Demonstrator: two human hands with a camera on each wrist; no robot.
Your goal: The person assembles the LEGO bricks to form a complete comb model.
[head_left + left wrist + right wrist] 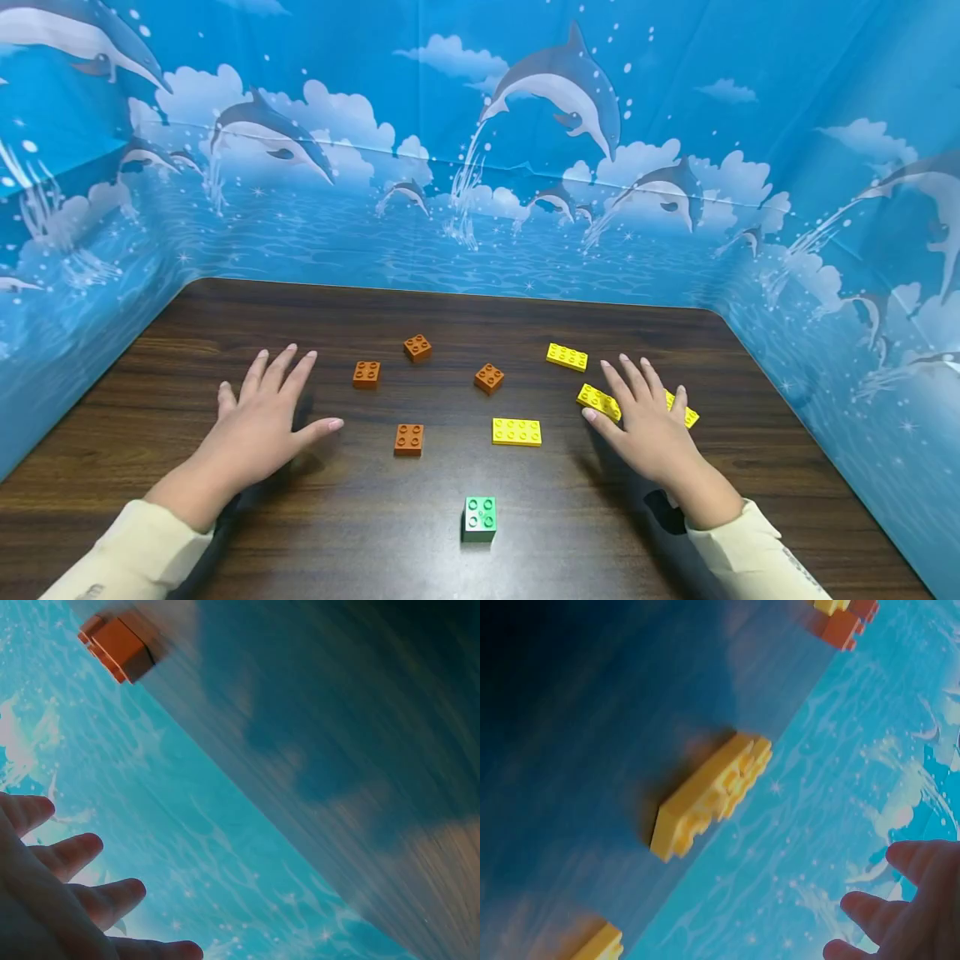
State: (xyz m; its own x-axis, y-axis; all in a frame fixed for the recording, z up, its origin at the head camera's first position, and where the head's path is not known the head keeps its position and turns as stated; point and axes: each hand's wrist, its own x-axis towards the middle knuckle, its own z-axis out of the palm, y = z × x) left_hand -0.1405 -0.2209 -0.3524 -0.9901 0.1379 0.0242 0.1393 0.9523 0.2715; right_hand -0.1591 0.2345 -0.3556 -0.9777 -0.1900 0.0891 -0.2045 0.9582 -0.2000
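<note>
My left hand hovers over the left part of the dark wooden table, fingers spread and holding nothing. To its right lie several square orange-brown bricks, one near the fingertips and one nearer me. My right hand, also spread and holding nothing, is over the right part, partly covering two yellow bricks. In the right wrist view a yellow brick lies apart from the fingers. Another long yellow brick lies left of that hand. A green brick sits between my forearms.
Farther back are another yellow brick and two more orange-brown bricks, one at centre left and one at the middle. A blue dolphin-print curtain encloses the table's back and both sides.
</note>
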